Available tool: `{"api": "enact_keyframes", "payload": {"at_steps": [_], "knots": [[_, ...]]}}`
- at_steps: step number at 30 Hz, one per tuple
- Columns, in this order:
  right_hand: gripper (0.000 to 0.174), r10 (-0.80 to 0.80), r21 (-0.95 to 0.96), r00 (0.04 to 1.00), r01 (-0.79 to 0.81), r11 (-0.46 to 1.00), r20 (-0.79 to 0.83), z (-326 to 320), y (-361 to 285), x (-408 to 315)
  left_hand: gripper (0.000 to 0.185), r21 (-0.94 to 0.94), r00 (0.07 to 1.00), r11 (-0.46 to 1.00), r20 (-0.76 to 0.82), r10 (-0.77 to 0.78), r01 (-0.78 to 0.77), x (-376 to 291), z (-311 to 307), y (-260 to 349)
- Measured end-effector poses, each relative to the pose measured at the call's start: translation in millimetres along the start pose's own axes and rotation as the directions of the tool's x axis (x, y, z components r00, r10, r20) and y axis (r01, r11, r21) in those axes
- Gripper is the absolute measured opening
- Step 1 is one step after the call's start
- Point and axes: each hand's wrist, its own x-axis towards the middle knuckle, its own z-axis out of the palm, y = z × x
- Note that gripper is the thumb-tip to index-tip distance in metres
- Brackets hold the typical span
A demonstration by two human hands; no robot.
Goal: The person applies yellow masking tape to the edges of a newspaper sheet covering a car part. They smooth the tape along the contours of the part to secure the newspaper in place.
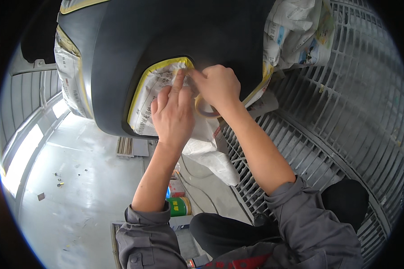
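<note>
A dark, matte vehicle bumper (121, 43) fills the upper middle. Its recessed opening is covered with newspaper (148, 111), edged by yellow masking tape (139, 89). My left hand (175, 111) presses one extended fingertip onto the paper near the opening's upper right corner and holds nothing. Close beside it, my right hand (220, 84) is curled, its fingertips at the same corner and partly blurred. A roll of masking tape (207, 109) sits under my right hand, which seems to grip it; the fingers around it are hidden. Loose newspaper (212, 161) hangs below.
More newspaper masks the bumper's left side (69, 80) and right side (296, 37). Metal floor grating (323, 134) spans the right. On the pale floor (77, 201) lie small scraps. A green can (180, 206), a box (176, 189) and a hose (198, 188) lie below my arms.
</note>
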Motion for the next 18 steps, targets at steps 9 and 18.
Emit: {"api": "enact_keyframes", "payload": {"at_steps": [9,18], "knots": [[0.060,0.061,0.267,0.995,-0.082,0.960,0.085,-66,90,9,0.028,-0.370,0.997,0.929,-0.066,-0.031,0.005,-6,-41,4],[0.042,0.156,0.772,0.958,-0.286,0.568,0.241,-82,79,-53,0.015,-0.702,0.830,0.526,0.170,-0.532,0.481,-134,18,23]]}}
